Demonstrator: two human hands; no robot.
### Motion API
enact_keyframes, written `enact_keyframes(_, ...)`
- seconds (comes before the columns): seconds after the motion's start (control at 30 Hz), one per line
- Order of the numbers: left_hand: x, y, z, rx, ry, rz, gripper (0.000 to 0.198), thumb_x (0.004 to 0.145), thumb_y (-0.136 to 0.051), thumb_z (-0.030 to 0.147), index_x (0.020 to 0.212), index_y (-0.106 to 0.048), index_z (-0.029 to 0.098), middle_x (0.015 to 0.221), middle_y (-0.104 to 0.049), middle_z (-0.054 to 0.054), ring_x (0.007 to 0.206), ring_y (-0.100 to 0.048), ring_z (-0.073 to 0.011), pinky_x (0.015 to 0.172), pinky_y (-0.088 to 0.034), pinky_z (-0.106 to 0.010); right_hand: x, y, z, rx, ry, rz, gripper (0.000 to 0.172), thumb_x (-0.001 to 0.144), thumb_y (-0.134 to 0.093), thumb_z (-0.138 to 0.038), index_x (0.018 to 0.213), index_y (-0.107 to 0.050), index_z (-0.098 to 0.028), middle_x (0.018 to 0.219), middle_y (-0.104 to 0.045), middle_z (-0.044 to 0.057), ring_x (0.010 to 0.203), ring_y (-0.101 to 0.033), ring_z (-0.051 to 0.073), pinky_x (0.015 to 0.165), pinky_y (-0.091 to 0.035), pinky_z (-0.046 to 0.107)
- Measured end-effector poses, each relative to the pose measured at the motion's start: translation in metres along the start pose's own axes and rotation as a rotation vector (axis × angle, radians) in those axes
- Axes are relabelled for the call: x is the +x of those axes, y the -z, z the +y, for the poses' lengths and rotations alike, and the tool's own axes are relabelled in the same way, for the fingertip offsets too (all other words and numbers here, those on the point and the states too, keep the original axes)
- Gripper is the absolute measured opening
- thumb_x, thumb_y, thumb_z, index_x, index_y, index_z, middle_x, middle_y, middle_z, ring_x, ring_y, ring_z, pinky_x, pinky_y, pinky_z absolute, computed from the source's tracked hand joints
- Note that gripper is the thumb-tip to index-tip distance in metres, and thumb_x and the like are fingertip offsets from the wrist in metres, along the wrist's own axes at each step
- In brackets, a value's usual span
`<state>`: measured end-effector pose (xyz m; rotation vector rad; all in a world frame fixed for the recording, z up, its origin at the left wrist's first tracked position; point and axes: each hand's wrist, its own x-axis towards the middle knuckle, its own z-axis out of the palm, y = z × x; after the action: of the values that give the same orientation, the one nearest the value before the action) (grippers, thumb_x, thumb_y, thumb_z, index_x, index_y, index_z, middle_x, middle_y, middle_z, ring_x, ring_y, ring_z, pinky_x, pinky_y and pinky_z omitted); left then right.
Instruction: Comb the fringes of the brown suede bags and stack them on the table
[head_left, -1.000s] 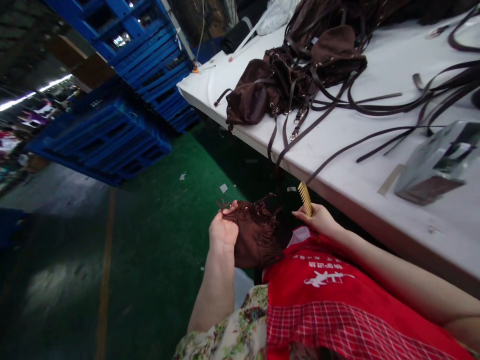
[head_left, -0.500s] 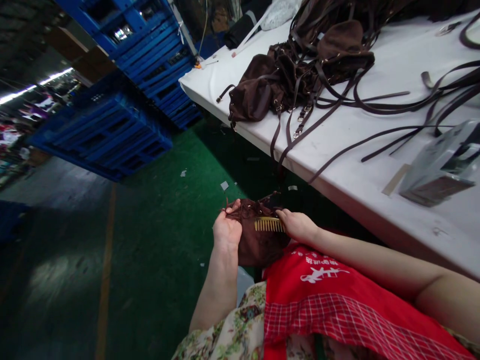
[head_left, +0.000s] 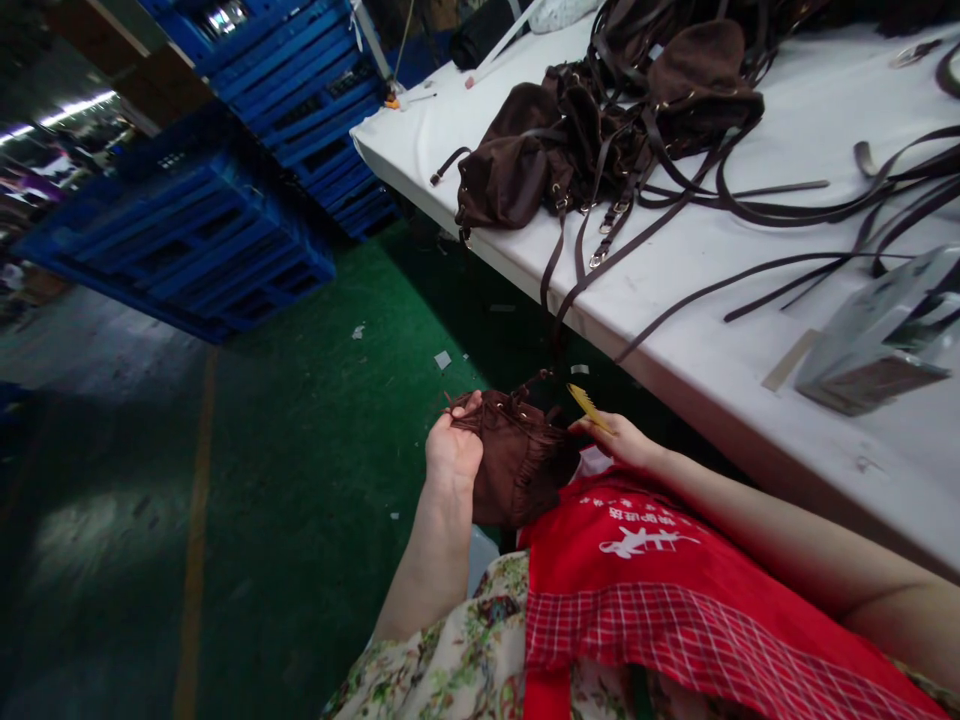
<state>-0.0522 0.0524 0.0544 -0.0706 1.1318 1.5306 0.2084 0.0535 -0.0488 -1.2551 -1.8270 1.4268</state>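
Observation:
My left hand (head_left: 455,445) is closed on the upper edge of a small brown drawstring bag (head_left: 501,468), which hangs in front of my red apron. Fringe and small metal eyelets show on the bag. My right hand (head_left: 619,440), at the bag's right side, is closed round a yellow comb (head_left: 589,406). The comb is tilted, its teeth turned up and away from the bag. Part of the bag's right side lies in shadow, so I cannot tell whether my right fingers also touch it.
A white-covered table (head_left: 675,310) runs along the right. On it lie several brown bags (head_left: 517,170), long dark straps (head_left: 787,215) and a clear plastic package (head_left: 874,340). Blue pallets (head_left: 187,240) stand at the left. Paper scraps (head_left: 442,360) dot the green floor.
The comb has come off the bag's front, moving right and turning from flat to edge-on. The bag's fringed side now shows. My left hand keeps its hold.

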Motion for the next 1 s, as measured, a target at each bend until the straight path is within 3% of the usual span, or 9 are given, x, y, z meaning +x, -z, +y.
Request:
enact_keyframes(0.1, 0.001, 0.001, -0.001, -0.002, 0.002, -0.002, 0.034, 0.089, -0.031, 0.011, 0.057, -0.043, 0.016, 0.08, -0.067, -0.014, 0.088, -0.067, -0.018, 0.084, -0.053, -0.031, 0.003, -0.003, -0.014, -0.088, 0.178, 0.154, 0.034, 0.089, -0.046, -0.043, 0.094, -0.069, -0.018, 0.097, -0.065, 0.009, 0.09, -0.061, 0.02, 0.082, -0.049, 0.033)
enact_keyframes(0.17, 0.001, 0.0, -0.004, -0.015, 0.003, 0.001, 0.034, 0.089, -0.031, 0.011, 0.058, -0.044, 0.016, 0.078, -0.067, -0.013, 0.086, -0.068, -0.0177, 0.082, -0.053, -0.03, 0.008, -0.007, -0.03, -0.128, 0.298, 0.144, 0.03, 0.085, -0.054, -0.041, 0.101, -0.067, -0.019, 0.105, -0.063, 0.01, 0.095, -0.061, 0.022, 0.084, -0.048, 0.033)
enact_keyframes(0.23, 0.002, -0.002, -0.007, -0.023, 0.014, 0.004, 0.035, 0.089, -0.03, 0.011, 0.058, -0.044, 0.016, 0.077, -0.067, -0.013, 0.083, -0.068, -0.0172, 0.081, -0.053, -0.03, 0.014, -0.013, -0.048, -0.141, 0.367, 0.1, 0.042, 0.08, -0.061, -0.041, 0.116, -0.061, -0.019, 0.114, -0.061, 0.011, 0.102, -0.059, 0.023, 0.088, -0.047, 0.034)
enact_keyframes(0.33, 0.003, -0.004, -0.008, -0.032, 0.028, 0.019, 0.035, 0.089, -0.029, 0.011, 0.058, -0.044, 0.016, 0.077, -0.067, -0.013, 0.08, -0.068, -0.0166, 0.081, -0.054, -0.03, 0.018, -0.02, -0.068, -0.125, 0.372, -0.069, 0.055, 0.08, -0.061, -0.044, 0.129, -0.051, -0.019, 0.115, -0.063, 0.01, 0.098, -0.061, 0.021, 0.083, -0.048, 0.031)
enact_keyframes(0.47, 0.006, -0.002, -0.003, -0.045, 0.01, 0.04, 0.034, 0.088, -0.03, 0.011, 0.057, -0.041, 0.017, 0.079, -0.066, -0.014, 0.084, -0.067, -0.017, 0.082, -0.053, -0.03, 0.008, -0.021, -0.062, -0.298, 0.365, -0.421, 0.024, 0.083, -0.057, -0.039, 0.093, -0.067, -0.02, 0.077, -0.067, 0.002, 0.065, -0.059, 0.015, 0.06, -0.044, 0.024)
enact_keyframes(0.53, 0.008, 0.001, 0.0, -0.047, 0.002, 0.041, 0.033, 0.088, -0.029, 0.012, 0.057, -0.04, 0.017, 0.081, -0.066, -0.014, 0.087, -0.067, -0.0178, 0.084, -0.052, -0.031, -0.001, -0.017, -0.051, -0.406, 0.391, -0.47, 0.018, 0.081, -0.059, -0.035, 0.08, -0.067, -0.02, 0.074, -0.066, 0.003, 0.066, -0.059, 0.015, 0.061, -0.043, 0.024)
enact_keyframes(0.63, 0.009, 0.003, 0.0, -0.044, -0.006, 0.04, 0.034, 0.088, -0.028, 0.013, 0.057, -0.04, 0.017, 0.083, -0.067, -0.016, 0.089, -0.067, -0.0189, 0.085, -0.052, -0.032, -0.008, -0.009, -0.036, -0.439, 0.363, -0.369, 0.016, 0.082, -0.055, -0.029, 0.084, -0.068, -0.02, 0.083, -0.066, 0.005, 0.075, -0.061, 0.017, 0.067, -0.045, 0.026)
enact_keyframes(0.83, 0.009, 0.001, -0.005, -0.047, 0.0, 0.044, 0.033, 0.089, -0.028, 0.014, 0.058, -0.04, 0.018, 0.083, -0.067, -0.014, 0.09, -0.066, -0.0189, 0.083, -0.052, -0.033, 0.013, -0.012, -0.032, -0.285, 0.314, -0.083, 0.034, 0.087, -0.046, -0.022, 0.119, -0.056, -0.02, 0.121, -0.058, 0.01, 0.105, -0.058, 0.02, 0.09, -0.046, 0.032)
enact_keyframes(1.0, 0.007, 0.002, -0.005, -0.052, -0.017, 0.023, 0.033, 0.088, -0.028, 0.012, 0.057, -0.039, 0.018, 0.082, -0.067, -0.014, 0.088, -0.067, -0.0174, 0.083, -0.052, -0.03, 0.028, -0.032, -0.024, -0.245, 0.187, -0.061, 0.03, 0.083, -0.055, -0.029, 0.111, -0.057, -0.018, 0.105, -0.064, 0.008, 0.094, -0.061, 0.021, 0.083, -0.048, 0.033)
